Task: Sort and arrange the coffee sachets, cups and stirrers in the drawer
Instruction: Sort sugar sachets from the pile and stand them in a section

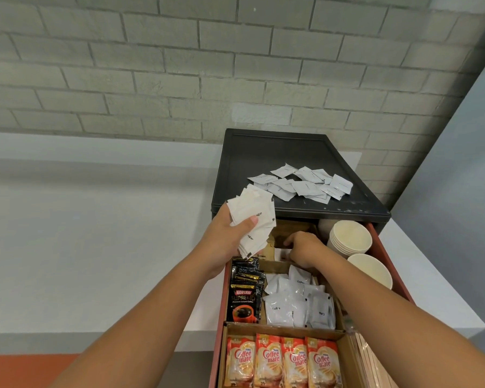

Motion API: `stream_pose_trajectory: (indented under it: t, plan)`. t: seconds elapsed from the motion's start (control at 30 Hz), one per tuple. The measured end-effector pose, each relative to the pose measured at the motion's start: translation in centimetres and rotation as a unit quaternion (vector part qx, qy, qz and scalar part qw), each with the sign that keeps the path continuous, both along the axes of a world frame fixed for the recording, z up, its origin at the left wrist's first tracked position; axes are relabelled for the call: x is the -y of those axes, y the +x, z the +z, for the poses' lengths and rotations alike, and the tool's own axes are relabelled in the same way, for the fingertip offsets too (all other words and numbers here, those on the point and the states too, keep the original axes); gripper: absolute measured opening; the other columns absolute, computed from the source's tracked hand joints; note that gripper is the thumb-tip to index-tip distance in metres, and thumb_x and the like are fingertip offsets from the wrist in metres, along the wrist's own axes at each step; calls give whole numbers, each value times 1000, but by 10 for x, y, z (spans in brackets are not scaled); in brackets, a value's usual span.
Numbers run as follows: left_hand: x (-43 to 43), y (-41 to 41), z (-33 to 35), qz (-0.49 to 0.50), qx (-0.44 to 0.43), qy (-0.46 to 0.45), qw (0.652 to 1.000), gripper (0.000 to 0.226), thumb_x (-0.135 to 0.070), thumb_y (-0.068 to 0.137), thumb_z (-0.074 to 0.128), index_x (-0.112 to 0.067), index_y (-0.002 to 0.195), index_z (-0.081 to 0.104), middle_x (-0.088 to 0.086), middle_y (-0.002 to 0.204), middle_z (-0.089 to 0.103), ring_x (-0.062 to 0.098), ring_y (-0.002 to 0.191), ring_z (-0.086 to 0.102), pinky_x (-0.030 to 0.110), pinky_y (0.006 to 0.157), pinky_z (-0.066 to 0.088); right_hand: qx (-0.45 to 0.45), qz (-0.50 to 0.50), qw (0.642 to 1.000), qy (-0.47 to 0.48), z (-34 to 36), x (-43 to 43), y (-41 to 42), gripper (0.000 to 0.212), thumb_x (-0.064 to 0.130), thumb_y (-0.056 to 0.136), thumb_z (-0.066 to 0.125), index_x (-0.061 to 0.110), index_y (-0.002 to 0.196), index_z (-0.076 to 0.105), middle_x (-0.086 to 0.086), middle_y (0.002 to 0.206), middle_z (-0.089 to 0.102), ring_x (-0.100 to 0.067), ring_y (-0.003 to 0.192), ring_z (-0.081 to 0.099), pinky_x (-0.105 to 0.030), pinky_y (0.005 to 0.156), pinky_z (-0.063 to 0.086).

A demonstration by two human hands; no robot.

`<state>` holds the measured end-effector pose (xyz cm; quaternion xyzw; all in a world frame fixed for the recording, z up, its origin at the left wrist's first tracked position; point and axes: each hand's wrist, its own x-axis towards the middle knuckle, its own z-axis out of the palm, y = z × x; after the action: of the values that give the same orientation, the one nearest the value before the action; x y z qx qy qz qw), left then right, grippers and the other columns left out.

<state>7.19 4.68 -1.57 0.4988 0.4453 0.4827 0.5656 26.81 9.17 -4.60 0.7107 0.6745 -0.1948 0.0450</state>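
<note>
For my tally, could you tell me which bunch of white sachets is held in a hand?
The sugar sachets fanned in the left hand; the others lie on the black cabinet top or in the drawer.

Grey brick wall (179, 65), white counter (81, 233)

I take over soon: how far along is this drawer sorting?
Looks done: Coffee-mate sachets rowed in front, Kopiko sachets and white coffee sachets behind, cups stacked. In hand: left hand grips sugar sachets; right hand reaches into the back compartment. Left: loose white sachets on the cabinet top.
</note>
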Motion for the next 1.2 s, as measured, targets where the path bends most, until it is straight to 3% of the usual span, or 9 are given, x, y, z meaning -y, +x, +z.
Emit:
stream_pose_trajectory:
  t: [0.1,0.23,0.63,0.73,0.83,1.0,1.1,1.2]
  plan:
    - [0,0,0,0,16,-8,1000,36,-25,95,63,-46,119,43,-15,118,57,11,104,61,24,66,58,13,-3,1000,-3,-1,0,0,43,31,97,56,15,136,54,-10,137,54,-29,126,49,-35,105,43]
    - [0,0,1,-2,35,-19,999,38,-23,95,63,-45,120,44,-13,119,57,14,104,62,25,64,57,15,2,1000,-17,-4,-1,-2,36,24,97,55,12,130,60,-10,132,58,-26,120,54,-32,99,48]
    - [1,1,2,1,13,-21,1000,41,-24,95,63,-43,125,42,-13,121,55,16,108,60,32,75,61,37,5,999,-3,-5,-5,1,39,28,96,55,17,134,56,-11,138,51,-33,128,44,-39,106,41]
    - [1,1,2,0,29,-27,999,36,-22,96,62,-44,119,46,-13,119,57,13,104,62,29,68,60,21,-2,1000,-14,-5,-9,-5,39,24,96,56,16,133,56,-12,136,53,-34,128,43,-39,107,39]
    - [2,0,4,-6,45,-32,998,31,-20,97,61,-43,113,49,-12,118,59,11,100,64,28,64,58,12,-8,999,-33,-6,-14,-12,32,16,98,51,8,127,59,-14,129,58,-32,120,51,-35,103,41]
    - [3,0,5,-9,40,-31,999,44,-20,98,60,-34,135,43,-6,126,58,18,107,64,37,71,61,0,-28,998,-58,-3,-19,-18,30,14,101,44,2,124,59,-16,126,58,-31,118,53,-35,95,43]
    - [4,0,5,-6,42,-33,999,42,-20,98,60,-35,134,43,-6,125,58,16,105,64,34,69,61,-11,-38,998,-57,-1,-20,-18,30,11,101,43,2,126,57,-15,128,57,-29,118,54,-31,85,42]
    - [4,-1,5,-7,48,-37,998,41,-19,97,60,-35,132,44,-7,123,60,14,101,65,32,66,60,-56,-58,996,-35,-2,-21,-17,29,14,101,44,3,124,57,-13,126,58,-25,109,56,-30,86,44]
